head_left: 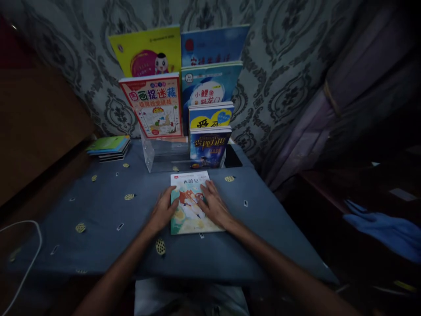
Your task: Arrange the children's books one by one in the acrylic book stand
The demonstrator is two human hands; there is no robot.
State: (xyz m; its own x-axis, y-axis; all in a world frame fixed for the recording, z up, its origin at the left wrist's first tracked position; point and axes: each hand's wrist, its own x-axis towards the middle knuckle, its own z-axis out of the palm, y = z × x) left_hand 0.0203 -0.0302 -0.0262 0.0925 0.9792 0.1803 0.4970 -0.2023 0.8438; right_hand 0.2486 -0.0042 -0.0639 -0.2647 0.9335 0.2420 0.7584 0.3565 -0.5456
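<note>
A picture book with a pale green and white cover lies on the blue tablecloth, its title facing me. My left hand is at its left edge, the thumb over the cover. On the opposite side my right hand grips the right edge, its thumb reaching across the cover. The undersides of both hands are hidden. Just behind the book, a clear acrylic rack holds upright books, among them a red-bordered book, a yellow book and a dark blue book at the front.
On the table's left a small stack of books lies flat. A dark flat object is beside the rack. A white cable curves at the left edge. To the right are a tied curtain and a blue cloth.
</note>
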